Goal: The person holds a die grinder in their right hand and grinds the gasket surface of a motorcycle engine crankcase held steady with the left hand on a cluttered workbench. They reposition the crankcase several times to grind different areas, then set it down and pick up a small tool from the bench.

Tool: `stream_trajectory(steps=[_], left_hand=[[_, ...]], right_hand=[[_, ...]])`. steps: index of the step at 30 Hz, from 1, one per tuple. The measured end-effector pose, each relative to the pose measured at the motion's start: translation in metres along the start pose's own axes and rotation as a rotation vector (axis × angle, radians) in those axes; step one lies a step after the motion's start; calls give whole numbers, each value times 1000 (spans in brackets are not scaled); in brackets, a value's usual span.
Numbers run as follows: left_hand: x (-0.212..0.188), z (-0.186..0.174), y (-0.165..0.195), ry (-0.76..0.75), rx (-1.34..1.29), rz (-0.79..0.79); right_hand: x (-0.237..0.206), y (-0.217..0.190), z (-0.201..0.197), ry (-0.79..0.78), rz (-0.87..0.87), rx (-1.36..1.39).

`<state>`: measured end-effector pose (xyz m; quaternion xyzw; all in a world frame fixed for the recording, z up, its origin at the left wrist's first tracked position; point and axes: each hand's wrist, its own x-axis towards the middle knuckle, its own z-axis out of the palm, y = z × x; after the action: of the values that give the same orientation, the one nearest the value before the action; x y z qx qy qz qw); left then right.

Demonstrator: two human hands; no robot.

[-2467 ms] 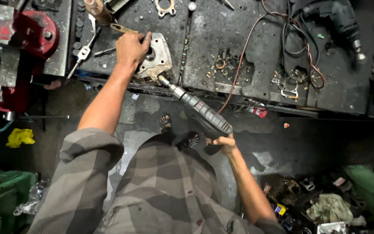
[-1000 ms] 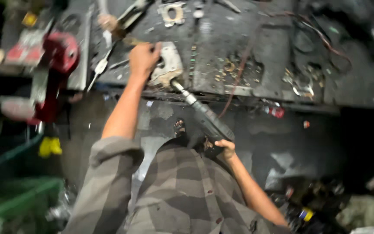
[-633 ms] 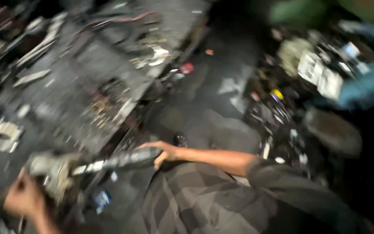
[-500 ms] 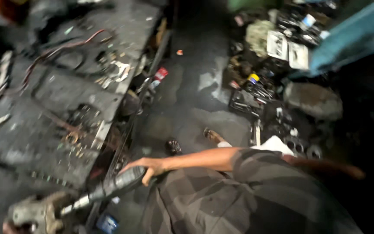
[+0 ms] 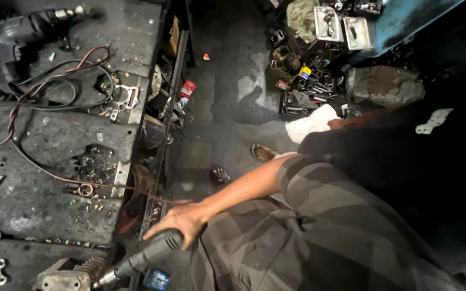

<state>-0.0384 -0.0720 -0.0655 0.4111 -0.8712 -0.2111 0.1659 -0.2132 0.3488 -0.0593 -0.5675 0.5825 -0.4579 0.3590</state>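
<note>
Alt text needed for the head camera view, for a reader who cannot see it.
The person's right hand grips the handle of a long tool whose tip meets a finned metal part on a grimy workbench. A power drill and cables lie farther along; the left hand is out of view.

Grey plaid shirt (image 5: 319, 226), dark grey grimy table (image 5: 44, 161). Black drill (image 5: 22, 29) with a red-and-black twisted cord (image 5: 14, 116). White cloth (image 5: 311, 123) on the floor.

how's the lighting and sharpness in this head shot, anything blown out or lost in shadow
Head view: fairly sharp, no strong motion blur; the right hand on the grey tool handle is evenly lit. The workbench and the drill read clearly. The dark garment at right sinks into near-black shadow with little detail. The white cloth is the brightest spot, slightly washed out. The left hand is out of frame.
</note>
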Motion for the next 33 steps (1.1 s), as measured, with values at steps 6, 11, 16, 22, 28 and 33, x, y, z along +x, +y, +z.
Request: stream_trajectory(steps=[6,11,16,22,28,33], left_hand=[[-31,-13,-22,-15,-11,8],[-43,-29,-38,-43,-24,30],[-54,-36,-45,-4,-8,46],[-52,-27,-41,44,-120,12],[-60,-37,-26,30,14,-95],[-62,-31,-22,88,79,-204]], right_hand=[[-11,-31,-4,-3,37,-172],[-1,-2,-10,16,-5,125],[29,21,-37,-7,-93,383],[80,21,-98,-282,394,671],[94,10,-105,-292,83,513],[35,-22,-59,-87,-83,25]])
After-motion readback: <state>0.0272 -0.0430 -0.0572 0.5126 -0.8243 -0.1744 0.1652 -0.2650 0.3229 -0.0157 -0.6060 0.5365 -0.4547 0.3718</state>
